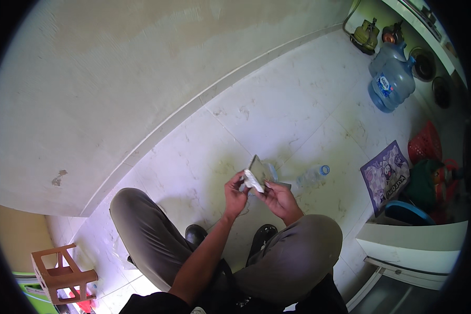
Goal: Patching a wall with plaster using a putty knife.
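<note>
My left hand [236, 194] and my right hand [280, 201] are closed on a small flat grey panel [258, 168], held tilted above the floor between my knees. Crumpled white material [252, 181], perhaps paper or plastic, covers its near left side; the left fingers press on it. The right thumb and fingers pinch the panel's lower right corner. Just past the panel, a pale bluish see-through thing [271, 171] is partly hidden, its kind unclear. Right of my hands lies a clear plastic bottle [312, 178] with a blue ring at its mouth.
Large blue water jugs [392, 83] and a green gas cylinder [366, 36] stand far right. A purple printed bag or sheet [386, 175], a red basket [425, 142] and a blue round item [409, 213] are at right. A brown stool [63, 275] stands at left; a wall [115, 89] runs along the far side.
</note>
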The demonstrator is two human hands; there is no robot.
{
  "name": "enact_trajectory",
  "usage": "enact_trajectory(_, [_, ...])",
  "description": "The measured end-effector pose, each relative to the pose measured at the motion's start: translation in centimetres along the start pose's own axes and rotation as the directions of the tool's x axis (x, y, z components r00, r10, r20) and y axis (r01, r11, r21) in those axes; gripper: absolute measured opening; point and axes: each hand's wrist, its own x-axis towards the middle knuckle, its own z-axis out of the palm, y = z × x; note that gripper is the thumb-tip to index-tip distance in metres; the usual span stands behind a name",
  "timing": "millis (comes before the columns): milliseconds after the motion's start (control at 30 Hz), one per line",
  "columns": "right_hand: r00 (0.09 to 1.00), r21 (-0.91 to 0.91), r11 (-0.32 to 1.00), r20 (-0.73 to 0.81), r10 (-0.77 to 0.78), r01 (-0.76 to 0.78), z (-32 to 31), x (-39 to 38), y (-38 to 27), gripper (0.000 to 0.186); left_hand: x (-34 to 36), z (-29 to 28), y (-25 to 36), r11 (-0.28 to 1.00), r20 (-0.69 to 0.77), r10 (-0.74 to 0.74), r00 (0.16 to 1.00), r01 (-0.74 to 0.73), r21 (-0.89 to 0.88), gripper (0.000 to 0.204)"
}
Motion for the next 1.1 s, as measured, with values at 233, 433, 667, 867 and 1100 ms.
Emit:
enact_trajectory(233, [0.856,-0.914,-0.398,0.270,-0.440,0.083,-2.0,-1.1,-2.6,0.041,2.8,-4.5,-2.4,0.921,-0.179,-0.247,0.953,0.173,-0.350,0.031])
enact_trajectory(433, [0.875,-0.673,-0.738,0.334,-0.350,-0.039,-7.4,1.1,-2.8,0.041,-0.4,-6.6,-9.8,0.461,0.002,-0.557,0.830,0.311,-0.831,0.042])
enact_trajectory(667, [0.934,-0.712,-0.696,0.174,-0.313,-0.100,-3.6,2.6,-3.7,0.033,-1.3,-6.9,-10.4,0.455,0.020,-0.612,0.790,0.373,-0.809,0.041])
enact_trajectory(867, [0.972,-0.570,-0.805,0.042,-0.231,-0.167,-3.3,3.4,-7.0,0.029,-0.5,-5.3,-9.1,0.488,0.027,-0.628,0.777,0.421,-0.764,0.040])
enact_trajectory(1100, [0.939,-0.738,-0.632,-0.004,-0.345,-0.235,-7.1,4.7,-6.3,0.032,0.3,-5.3,-7.8,0.562,0.034,-0.653,0.757,0.514,-0.648,0.040])
